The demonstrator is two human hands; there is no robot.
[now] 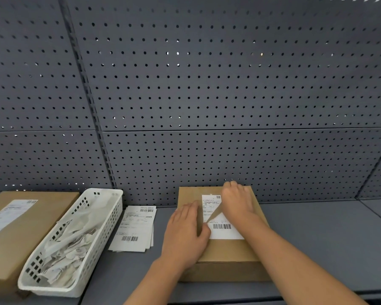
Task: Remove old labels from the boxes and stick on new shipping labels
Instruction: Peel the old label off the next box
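Observation:
A brown cardboard box (pixel 227 252) lies flat on the grey shelf in front of me. A white shipping label (pixel 226 230) with a barcode is on its top face. My left hand (pixel 185 234) lies flat on the box's left part, its thumb touching the label's left edge. My right hand (pixel 238 203) presses flat on the label's upper right part, fingers reaching the box's far edge. A stack of new white labels (pixel 134 230) lies on the shelf left of the box.
A white perforated plastic basket (pixel 110 214) holds several crumpled peeled labels. A second brown box (pixel 40 223) with a label on it lies at the far left. A grey pegboard wall (pixel 207 95) rises right behind. Bare grey shelf (pixel 317 234) extends to the right.

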